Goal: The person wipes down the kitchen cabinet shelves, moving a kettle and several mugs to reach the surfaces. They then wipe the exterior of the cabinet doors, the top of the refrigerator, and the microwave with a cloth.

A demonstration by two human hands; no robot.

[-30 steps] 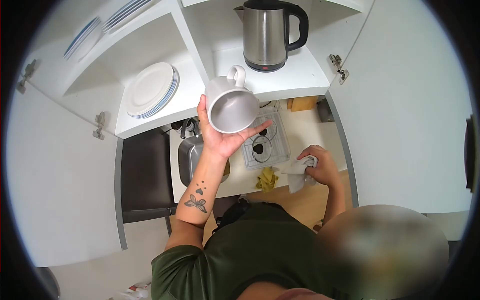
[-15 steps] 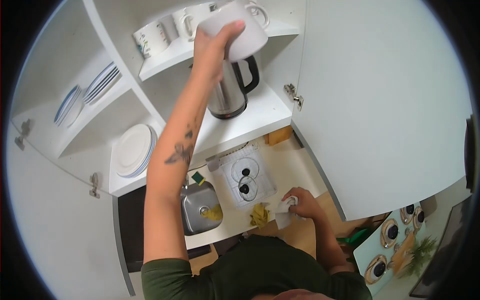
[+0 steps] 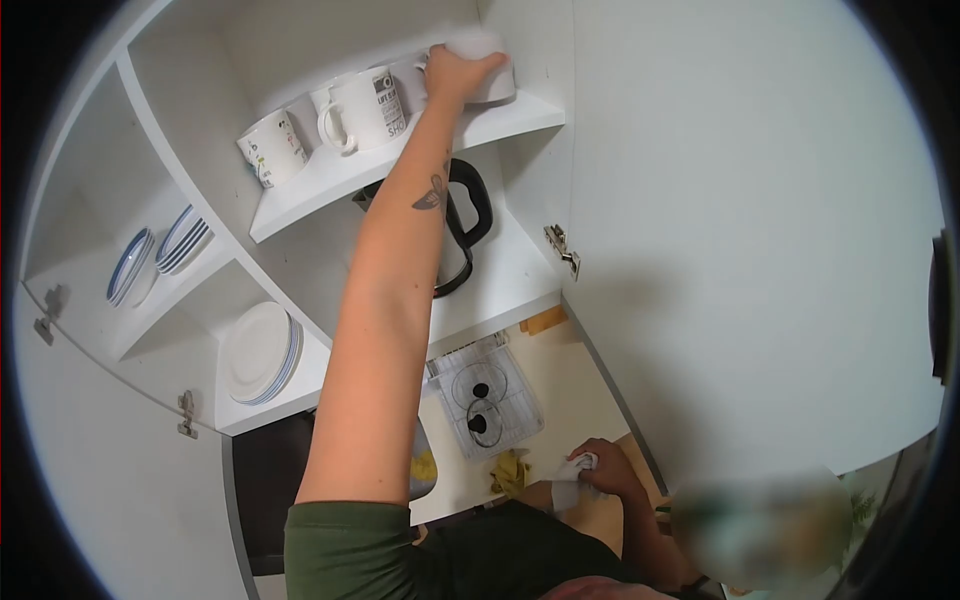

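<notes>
My left hand (image 3: 462, 75) reaches up to the top cupboard shelf, its fingers and thumb around a plain white mug (image 3: 492, 88). The mug is at the shelf's right end, partly covered by the hand. Left of it stand a white mug with black print (image 3: 375, 110) and one with a small coloured pattern (image 3: 272, 150). Low down, above the counter's front edge, my right hand (image 3: 612, 468) is closed on a white cloth (image 3: 566, 484), part of which hangs below the fingers.
A steel kettle (image 3: 461, 255) with a black handle stands on the lower shelf, half behind my arm. Plates (image 3: 258, 355) and bowls (image 3: 130, 268) fill the left compartments. The open cupboard door (image 3: 760, 220) is at right. Below are glass lids (image 3: 484, 420) and a yellow cloth (image 3: 511, 472).
My left hand has carried the white mug farther into the cupboard, from in front of the shelf to its right end. My right hand still holds the cloth, and the view has shifted.
</notes>
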